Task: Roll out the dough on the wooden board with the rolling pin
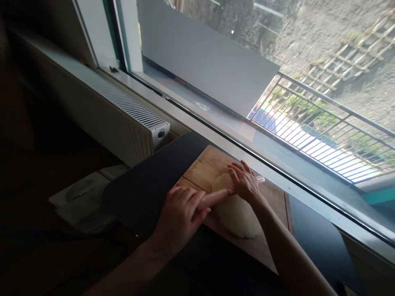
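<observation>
A wooden rolling pin [216, 197] lies slantwise across a flattened, pale oval of dough [239, 218]. My left hand [187, 205] is closed over the pin's near left end, just off the dough's edge. Toward the other end, my right hand [243, 181] presses on the pin from above, its fingers reaching over it; the pin's pale tip [261, 179] pokes out past that hand. Under the dough is a wooden board [205, 162], partly hidden by my hands and forearms.
The board stands on a dark table [154, 176] with rounded corners, against a window sill [212, 139]. A white radiator [123, 107] runs along the wall at left. Papers or bags [82, 197] lie low beside the table. Outside the glass is a metal railing [321, 119].
</observation>
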Motion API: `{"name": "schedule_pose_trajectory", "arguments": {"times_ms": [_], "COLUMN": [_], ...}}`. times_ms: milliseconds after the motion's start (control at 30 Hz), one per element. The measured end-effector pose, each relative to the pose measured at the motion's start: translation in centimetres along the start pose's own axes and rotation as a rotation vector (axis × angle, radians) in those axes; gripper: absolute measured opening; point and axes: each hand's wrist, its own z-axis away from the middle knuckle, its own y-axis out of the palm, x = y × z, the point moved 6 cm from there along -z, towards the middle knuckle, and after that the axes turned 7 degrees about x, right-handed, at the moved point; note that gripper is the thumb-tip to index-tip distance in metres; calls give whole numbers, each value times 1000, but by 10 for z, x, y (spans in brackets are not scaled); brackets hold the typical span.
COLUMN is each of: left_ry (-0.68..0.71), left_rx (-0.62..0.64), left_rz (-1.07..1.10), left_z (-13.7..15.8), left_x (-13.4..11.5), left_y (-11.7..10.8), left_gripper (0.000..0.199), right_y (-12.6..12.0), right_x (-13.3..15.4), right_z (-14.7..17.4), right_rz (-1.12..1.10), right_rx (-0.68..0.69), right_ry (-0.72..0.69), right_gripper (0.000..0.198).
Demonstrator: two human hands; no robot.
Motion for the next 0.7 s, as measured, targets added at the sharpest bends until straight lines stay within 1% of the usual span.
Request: {"name": "schedule_pose_trajectory", "arguments": {"times_ms": [100,167,200,233,300,467,533,567,600,633,700], "left_ry": [-59,-87,-92,-92,-73,38,56,56,50,39,6], "left_rx": [-33,-34,-27,-21,-10,37,55,60,64,63,45], "left_rz": [-70,-95,-100,-98,-78,47,69,67,57,38,-19], "left_z": [-10,-13,-13,-12,-5,18,19,18,14,9,-5], "left_x": [16,20,19,17,8,-23,-28,-28,-26,-22,-11], "left_y": [-4,-6,-6,-7,-6,4,8,9,10,9,8], "left_gripper": [31,31,31,31,32,38,39,38,37,36,35], "right_y": [1,0,-1,-1,-2,6,10,12,13,13,11], "right_x": [14,19,19,17,9,-17,-25,-28,-29,-29,-29], "right_z": [-53,-68,-68,-61,-33,85,115,121,120,111,77], "right_rz": [-51,-58,-57,-54,-39,86,123,133,136,132,96], "right_rx": [77,93,86,73,35,-94,-132,-144,-152,-157,-134], "right_ry": [56,79,89,100,117,71,73,77,84,96,132], "right_gripper": [47,48,49,51,53,50,52,54,56,56,55]}}
